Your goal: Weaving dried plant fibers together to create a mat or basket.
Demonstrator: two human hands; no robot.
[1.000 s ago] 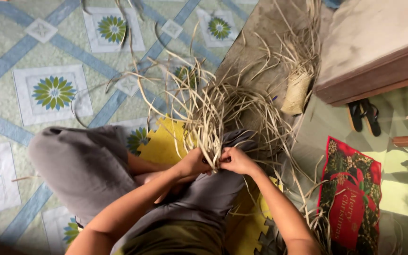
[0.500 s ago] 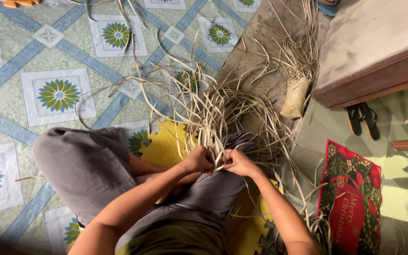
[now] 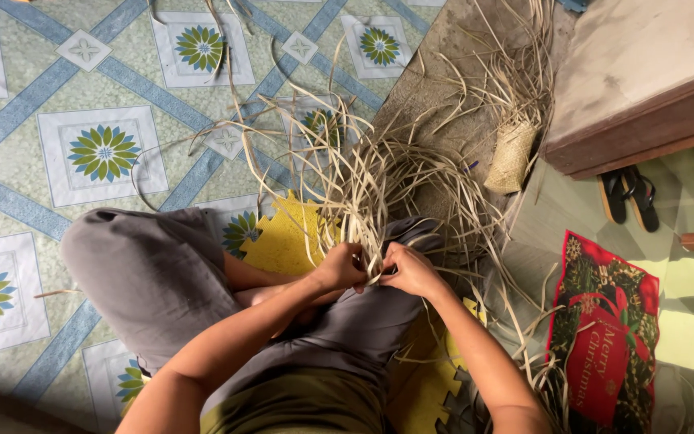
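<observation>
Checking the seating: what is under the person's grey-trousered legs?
A yellow foam puzzle mat lies on the patterned vinyl floor; its middle is hidden by the legs.

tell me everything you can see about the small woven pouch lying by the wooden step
The small woven pouch of pale straw is a roughly rectangular piece of plaited strips. Long loose strands fan out unwoven from its upper end. It lies tilted on the grey concrete floor, close beside the brown wooden step. No hand touches it.
</observation>
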